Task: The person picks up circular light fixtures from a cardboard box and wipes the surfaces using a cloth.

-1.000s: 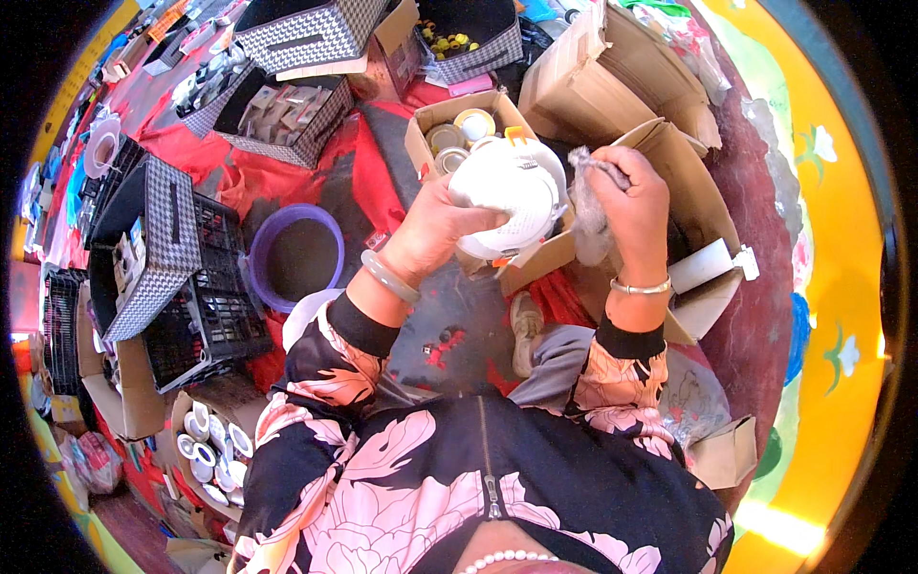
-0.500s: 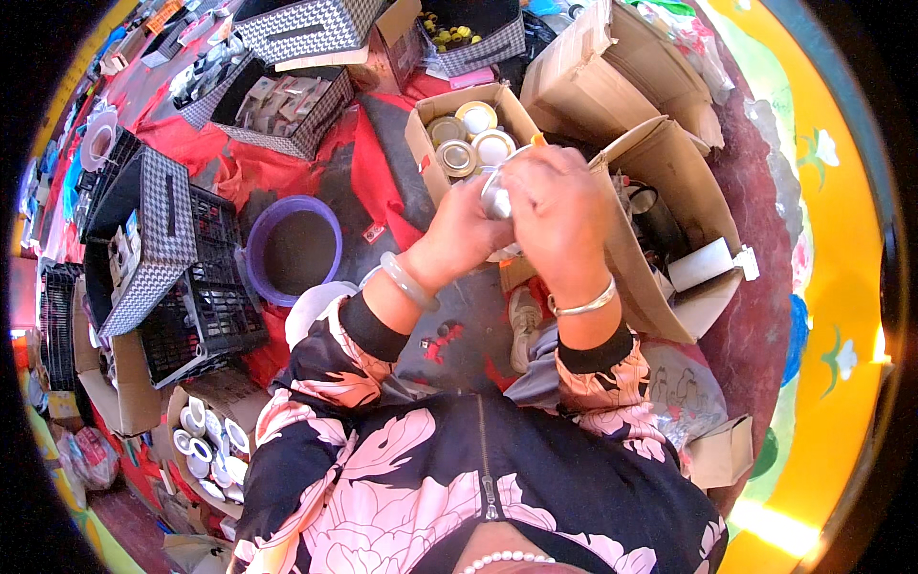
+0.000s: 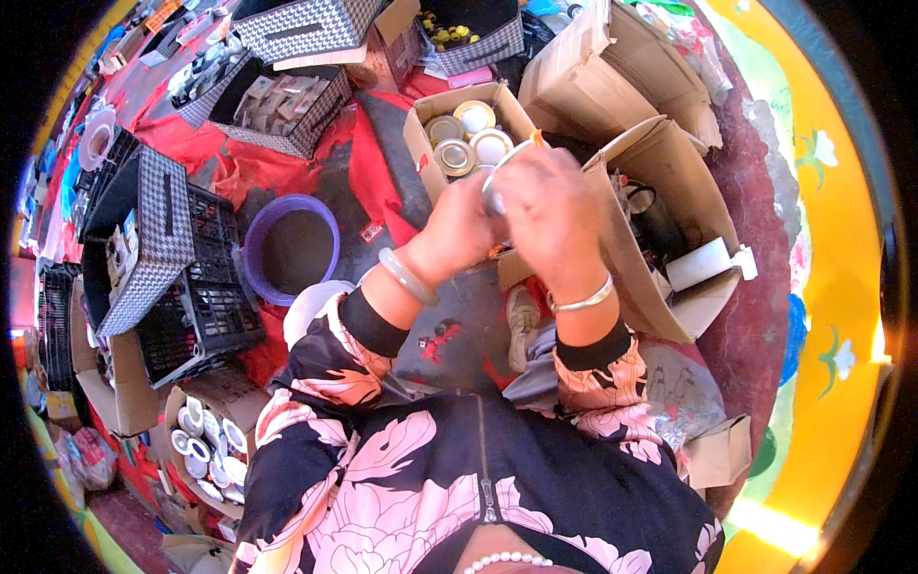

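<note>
Above a small cardboard box, my two hands meet around a white round piece (image 3: 493, 198) with a thin pale rim; its exact kind is hidden by the fingers. My left hand (image 3: 461, 228) is closed on its near left side. Pressed against the other side is my right hand (image 3: 549, 209), blurred by motion, with its fingers bent in. A small orange bit (image 3: 537, 140) shows at the far edge of the right fingers, and what it belongs to cannot be seen. Just beyond, the small box (image 3: 427, 165) holds several round, white and gold-rimmed pieces (image 3: 454, 156).
Right of my hands stands an open carton (image 3: 626, 251) with dark items and a white block. A larger carton (image 3: 583, 72) lies behind. At left are a purple basin (image 3: 335, 251), a black crate (image 3: 215, 320), checkered boxes (image 3: 316, 139) and a box of white rings (image 3: 198, 450).
My right hand has shifted slightly and is more blurred, covering more of the white round piece. The left hand stays almost in place, and the view has moved very little.
</note>
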Tool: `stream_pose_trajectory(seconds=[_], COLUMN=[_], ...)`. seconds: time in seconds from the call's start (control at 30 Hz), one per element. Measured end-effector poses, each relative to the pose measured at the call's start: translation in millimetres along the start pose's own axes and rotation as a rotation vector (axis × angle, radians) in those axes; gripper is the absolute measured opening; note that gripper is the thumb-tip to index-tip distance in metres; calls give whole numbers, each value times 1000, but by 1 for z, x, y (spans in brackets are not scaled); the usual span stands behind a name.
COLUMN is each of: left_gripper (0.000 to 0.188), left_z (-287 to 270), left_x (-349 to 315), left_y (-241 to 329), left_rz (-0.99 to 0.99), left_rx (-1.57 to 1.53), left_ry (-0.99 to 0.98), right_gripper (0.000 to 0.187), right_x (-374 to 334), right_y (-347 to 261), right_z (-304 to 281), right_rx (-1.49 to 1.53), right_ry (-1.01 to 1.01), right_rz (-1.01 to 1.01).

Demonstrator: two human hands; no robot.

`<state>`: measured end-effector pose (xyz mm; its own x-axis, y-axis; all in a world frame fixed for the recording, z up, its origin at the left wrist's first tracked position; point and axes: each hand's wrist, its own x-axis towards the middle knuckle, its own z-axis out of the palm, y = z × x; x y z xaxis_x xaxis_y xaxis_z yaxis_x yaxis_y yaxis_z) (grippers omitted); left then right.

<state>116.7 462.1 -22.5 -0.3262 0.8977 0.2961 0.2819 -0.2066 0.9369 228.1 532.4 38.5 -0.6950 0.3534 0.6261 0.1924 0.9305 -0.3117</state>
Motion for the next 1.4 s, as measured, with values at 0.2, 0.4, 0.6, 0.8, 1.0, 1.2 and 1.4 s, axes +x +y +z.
stream_pose_trajectory(seconds=[0.2, 0.4, 0.6, 0.8, 1.0, 1.2, 1.4], left_gripper=[38, 45, 54, 54, 53, 51, 47], left_z=[-7, -15, -19, -19, -13, -14, -12], left_x=[0, 5, 13, 13, 9, 5, 4], left_y=[4, 8, 4, 9, 16, 15, 7], left_rz=[-122, -244, -292, -307, -209, -138, -160], left_rx=[-122, -845, -1277, -1345, -1179, -1092, -1059], left_ry=[-69, -16, 200, 199, 213, 191, 163], right_gripper=[5, 13, 22, 27, 27, 26, 25], right_x=[2, 1, -1, 8, 3, 6, 4], right_y=[15, 43, 46, -6, -1, -7, -15], right_z=[-9, -64, -71, -44, 19, 13, 16], right_rx=[7, 726, 1043, 867, -103, -147, -79], right_ry=[135, 711, 690, 539, 279, 246, 113], right_rz=[35, 640, 629, 637, 97, 39, -99])
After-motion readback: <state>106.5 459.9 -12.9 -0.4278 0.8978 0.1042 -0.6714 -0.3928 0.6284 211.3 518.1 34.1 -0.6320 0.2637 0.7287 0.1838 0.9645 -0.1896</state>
